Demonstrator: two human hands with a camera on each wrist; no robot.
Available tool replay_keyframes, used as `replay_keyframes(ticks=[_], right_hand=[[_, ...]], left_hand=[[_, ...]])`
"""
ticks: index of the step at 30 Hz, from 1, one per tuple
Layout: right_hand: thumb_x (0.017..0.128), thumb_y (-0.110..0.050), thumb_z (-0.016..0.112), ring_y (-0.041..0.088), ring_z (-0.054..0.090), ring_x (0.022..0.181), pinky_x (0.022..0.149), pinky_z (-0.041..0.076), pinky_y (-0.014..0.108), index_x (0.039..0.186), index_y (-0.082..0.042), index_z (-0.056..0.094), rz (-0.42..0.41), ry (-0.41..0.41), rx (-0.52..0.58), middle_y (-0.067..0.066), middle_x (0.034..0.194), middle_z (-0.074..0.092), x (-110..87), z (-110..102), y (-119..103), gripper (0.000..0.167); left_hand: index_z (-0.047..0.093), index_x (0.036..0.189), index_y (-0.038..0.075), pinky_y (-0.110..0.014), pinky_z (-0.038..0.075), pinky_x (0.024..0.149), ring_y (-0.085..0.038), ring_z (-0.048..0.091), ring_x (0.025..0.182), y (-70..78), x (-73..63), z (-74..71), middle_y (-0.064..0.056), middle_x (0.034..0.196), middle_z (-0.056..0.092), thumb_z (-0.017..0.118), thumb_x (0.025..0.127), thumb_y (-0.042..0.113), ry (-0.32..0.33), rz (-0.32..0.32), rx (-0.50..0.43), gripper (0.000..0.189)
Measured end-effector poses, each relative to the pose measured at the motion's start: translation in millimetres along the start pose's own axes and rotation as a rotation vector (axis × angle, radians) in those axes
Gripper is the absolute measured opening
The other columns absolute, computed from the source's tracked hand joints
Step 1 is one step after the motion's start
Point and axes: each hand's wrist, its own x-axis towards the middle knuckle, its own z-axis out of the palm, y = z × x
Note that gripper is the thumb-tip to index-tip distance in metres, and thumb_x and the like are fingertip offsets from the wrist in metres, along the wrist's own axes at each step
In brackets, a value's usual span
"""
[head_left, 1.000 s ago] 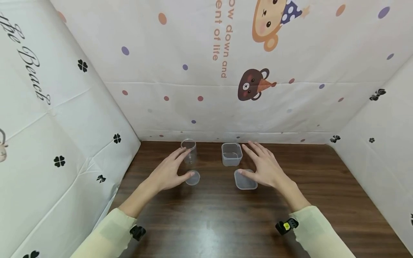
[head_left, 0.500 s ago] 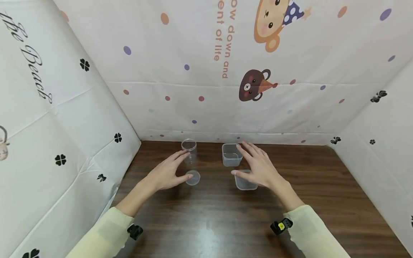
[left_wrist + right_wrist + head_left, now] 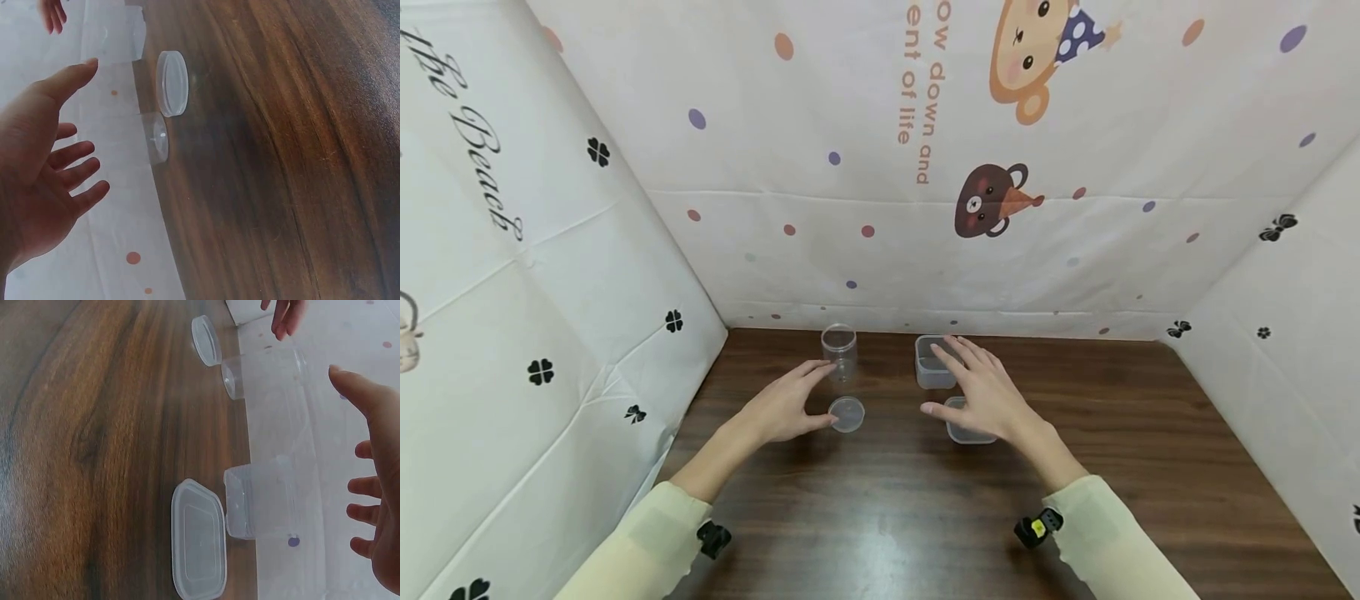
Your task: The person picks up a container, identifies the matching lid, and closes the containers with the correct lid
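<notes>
In the head view my left hand (image 3: 782, 407) is held over the table with thumb and fingers apart, holding nothing. Just beyond its fingertips a clear round jar (image 3: 841, 354) stands upright without a cover. A round clear lid (image 3: 847, 414) lies flat in front of the jar, near my thumb tip. My right hand (image 3: 987, 398), also spread and with nothing in it, hovers over a square clear container (image 3: 929, 377) and its square lid (image 3: 973, 435), partly covering both in the head view. The right wrist view shows the square lid (image 3: 200, 540) lying beside the container (image 3: 265, 500), below the hand.
The dark wood table (image 3: 880, 508) ends at a white printed cloth (image 3: 760, 267) rising behind the containers. More white cloth stands along the left (image 3: 587, 367) and right sides. Black wrist cameras sit on both wrists, over pale sleeves (image 3: 640, 533).
My right hand has moved left, from beside the square container to partly over it. My left hand has drawn back slightly from the jar. The containers and lids stay in place.
</notes>
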Motion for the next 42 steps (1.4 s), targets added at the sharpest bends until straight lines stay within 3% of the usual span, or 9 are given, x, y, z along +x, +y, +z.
replay_keyframes(ticks=[8,20,32,42], right_hand=[[0.091,-0.073,0.066,0.039,0.024,0.159,0.121,0.026,0.069,0.166,-0.015,0.038,-0.044,0.026,0.029,0.016,0.17,0.034,1.8,9.5,-7.4,0.098],[0.092,-0.074,0.065,0.036,0.024,0.159,0.124,0.022,0.067,0.167,-0.017,0.036,-0.071,0.001,0.046,0.012,0.172,0.029,7.0,15.4,-19.6,0.098],[0.094,-0.074,0.063,0.034,0.025,0.159,0.122,0.031,0.062,0.168,-0.019,0.033,-0.12,-0.015,0.066,0.013,0.172,0.029,14.3,19.7,-30.5,0.097],[0.095,-0.069,0.066,0.04,0.034,0.154,0.119,0.035,0.063,0.167,-0.016,0.035,-0.146,-0.026,0.088,0.015,0.171,0.031,23.0,24.7,-42.4,0.095]], left_hand=[[0.041,0.163,0.01,-0.057,0.048,0.112,-0.039,0.051,0.143,-2.4,-0.4,5.0,-0.017,0.163,0.042,0.082,0.092,0.048,-0.011,-0.014,-0.018,0.09],[0.044,0.162,0.012,-0.057,0.049,0.11,-0.038,0.052,0.142,-3.7,-3.5,7.7,-0.015,0.163,0.043,0.084,0.091,0.045,0.018,-0.024,-0.029,0.088],[0.044,0.161,0.01,-0.056,0.049,0.11,-0.037,0.051,0.143,-6.7,-3.6,12.3,-0.015,0.162,0.044,0.089,0.087,0.042,0.016,-0.031,-0.039,0.092],[0.044,0.161,0.01,-0.057,0.05,0.109,-0.038,0.053,0.141,-7.8,-7.9,16.5,-0.015,0.16,0.046,0.089,0.087,0.044,0.012,-0.05,-0.063,0.092]])
